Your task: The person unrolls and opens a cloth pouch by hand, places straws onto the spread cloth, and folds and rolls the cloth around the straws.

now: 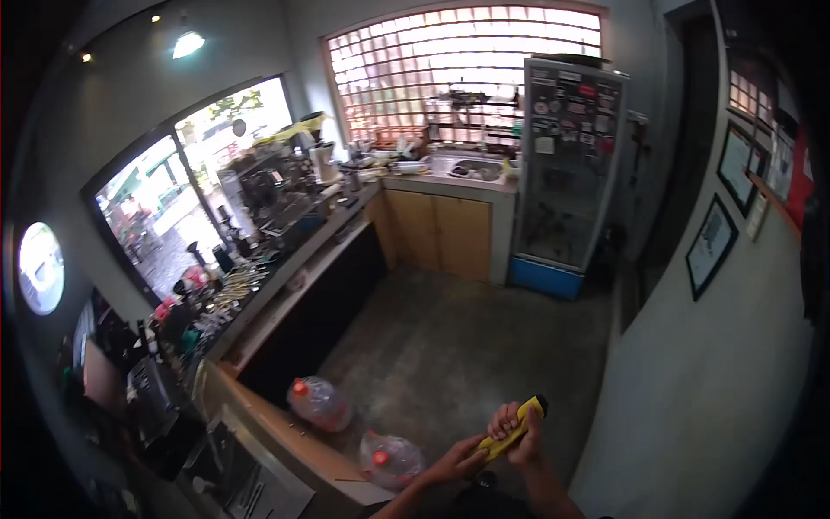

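Low in the view, my right hand [526, 443] is closed around a long yellow object with a black end [499, 446]. The black end points up and to the right. I cannot make out exactly what kind of thing it is. My left hand [465, 458] has its fingers closed on the lower end of the same yellow object. Both hands are in front of my body, above the floor. To the left of my hands, a large clear plastic bottle with a red cap [393, 461] stands on the floor.
Another clear bottle [322, 405] stands beside the counter. Along the left, the counter [285, 270] carries utensils and an espresso machine [270, 192]. At the back are a sink [467, 168] and a glass-door fridge [566, 164]. Framed pictures [712, 247] hang on the right wall.
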Demonstrator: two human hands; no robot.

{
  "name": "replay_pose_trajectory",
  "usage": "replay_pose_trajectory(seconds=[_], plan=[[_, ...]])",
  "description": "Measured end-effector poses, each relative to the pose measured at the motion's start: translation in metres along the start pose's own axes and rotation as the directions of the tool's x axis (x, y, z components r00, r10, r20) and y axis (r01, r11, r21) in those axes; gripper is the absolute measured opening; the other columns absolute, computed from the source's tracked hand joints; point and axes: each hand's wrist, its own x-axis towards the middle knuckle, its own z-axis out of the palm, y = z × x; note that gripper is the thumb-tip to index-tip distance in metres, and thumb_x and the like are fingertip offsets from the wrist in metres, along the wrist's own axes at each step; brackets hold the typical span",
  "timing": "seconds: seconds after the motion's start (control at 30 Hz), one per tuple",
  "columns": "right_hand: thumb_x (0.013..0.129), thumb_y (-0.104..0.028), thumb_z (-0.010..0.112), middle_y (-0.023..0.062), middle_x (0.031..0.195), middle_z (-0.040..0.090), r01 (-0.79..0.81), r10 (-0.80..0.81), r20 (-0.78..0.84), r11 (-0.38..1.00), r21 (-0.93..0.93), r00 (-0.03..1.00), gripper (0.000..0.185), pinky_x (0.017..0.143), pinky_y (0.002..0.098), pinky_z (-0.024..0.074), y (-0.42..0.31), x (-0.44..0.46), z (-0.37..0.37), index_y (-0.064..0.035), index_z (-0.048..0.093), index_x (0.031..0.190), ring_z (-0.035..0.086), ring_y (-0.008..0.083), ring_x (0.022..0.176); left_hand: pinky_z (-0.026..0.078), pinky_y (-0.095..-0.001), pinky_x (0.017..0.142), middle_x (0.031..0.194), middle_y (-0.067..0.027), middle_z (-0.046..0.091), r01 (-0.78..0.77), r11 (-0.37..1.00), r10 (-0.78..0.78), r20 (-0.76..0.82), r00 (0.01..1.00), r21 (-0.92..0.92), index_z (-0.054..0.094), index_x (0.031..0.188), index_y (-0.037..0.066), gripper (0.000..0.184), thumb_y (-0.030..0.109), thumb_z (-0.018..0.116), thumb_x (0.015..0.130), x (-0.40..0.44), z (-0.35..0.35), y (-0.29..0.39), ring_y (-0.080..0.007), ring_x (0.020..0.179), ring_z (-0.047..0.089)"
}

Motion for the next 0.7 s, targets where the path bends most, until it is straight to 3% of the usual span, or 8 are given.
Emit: replay_pose_trajectory(seconds=[0.1,0.13,0.33,0.37,0.5,0.53,0.6,0.7], plan=[[0.107,-0.071,0.057,0.0011,0.087,0.045,0.127,-0.125,0.057,0.991,-0.034,0.991,0.061,0.069,0.0314,0.0445,-0.048,-0.003,-0.018,-0.0139,0.049,0.089,0.048,0.0151,0.074,0.043,-0.0236,0.065,0.093,0.0042,0.059,0.008,0.996,0.005,0.146,0.989,-0.085,0.057,0.141,0.002,0.035,0.026,0.059,0.115,0.051,0.022,0.011,-0.0038,0.076,0.052],[0.107,-0.072,0.056,0.0011,0.087,0.045,0.165,-0.164,0.009,0.984,-0.067,0.986,0.061,0.069,0.0314,0.0448,-0.062,-0.005,-0.023,-0.0138,0.049,0.089,0.048,0.0151,0.074,0.049,-0.0258,0.086,0.114,0.0013,0.062,0.074,0.997,-0.069,0.198,0.978,-0.020,0.057,0.148,-0.002,0.042,0.023,0.061,0.115,0.066,0.024,0.006,-0.0061,0.103,0.056],[0.116,-0.056,0.050,-0.0017,0.072,0.036,0.302,-0.382,-0.237,0.900,-0.315,0.893,0.052,0.050,0.0273,0.0319,-0.123,-0.005,-0.032,-0.0154,0.040,0.084,0.032,0.0094,0.057,0.051,-0.0274,0.081,0.108,-0.0003,0.065,0.186,0.979,-0.138,0.413,0.900,-0.079,0.060,0.137,0.000,0.037,0.028,0.060,0.114,0.132,0.071,0.026,-0.0066,0.096,0.060],[0.116,-0.056,0.050,-0.0017,0.072,0.036,0.304,-0.386,-0.234,0.897,-0.321,0.892,0.052,0.050,0.0273,0.0319,-0.125,-0.001,-0.037,-0.0154,0.040,0.084,0.032,0.0094,0.057,0.052,-0.0296,0.080,0.105,-0.0023,0.066,0.148,0.982,-0.184,0.418,0.890,0.117,0.060,0.130,0.001,0.034,0.030,0.062,0.113,0.140,0.070,0.052,-0.0091,0.095,0.061],[0.117,-0.055,0.051,-0.0027,0.067,0.031,0.290,-0.422,-0.344,0.881,-0.374,0.839,0.051,0.047,0.0292,0.0266,-0.121,0.025,-0.048,-0.0163,0.039,0.085,0.024,0.0091,0.051,0.050,-0.0304,0.066,0.091,-0.0032,0.062,-0.240,0.952,0.194,0.236,0.952,0.187,0.059,0.124,0.002,0.032,0.031,0.062,0.110,0.168,0.072,0.054,-0.0120,0.074,0.059],[0.117,-0.054,0.051,-0.0028,0.068,0.032,0.279,-0.422,-0.371,0.881,-0.381,0.827,0.051,0.047,0.0289,0.0268,-0.118,0.036,-0.049,-0.0163,0.039,0.085,0.025,0.0091,0.052,0.050,-0.0304,0.066,0.091,-0.0032,0.062,-0.247,0.951,0.201,0.229,0.952,0.188,0.059,0.124,0.002,0.032,0.031,0.062,0.110,0.175,0.067,0.053,-0.0120,0.074,0.059],[0.117,-0.051,0.053,-0.0023,0.073,0.040,0.250,-0.378,-0.417,0.910,-0.330,0.826,0.047,0.051,0.0280,0.0334,-0.108,0.059,-0.064,-0.0152,0.043,0.089,0.034,0.0094,0.056,0.052,-0.0327,0.070,0.092,-0.0044,0.062,0.058,0.997,-0.065,0.184,0.981,0.043,0.059,0.124,0.002,0.033,0.029,0.065,0.106,0.186,0.050,0.050,-0.0153,0.078,0.062],[0.116,-0.048,0.057,-0.0003,0.079,0.050,0.129,-0.306,-0.394,0.901,-0.414,0.867,0.041,0.057,0.0283,0.0441,-0.089,0.109,-0.073,-0.0127,0.051,0.095,0.048,0.0104,0.063,0.054,-0.0351,0.086,0.107,-0.0070,0.065,-0.007,0.998,0.001,0.097,0.995,0.063,0.059,0.129,0.001,0.039,0.024,0.070,0.099,0.212,0.009,0.013,-0.0184,0.100,0.064]])
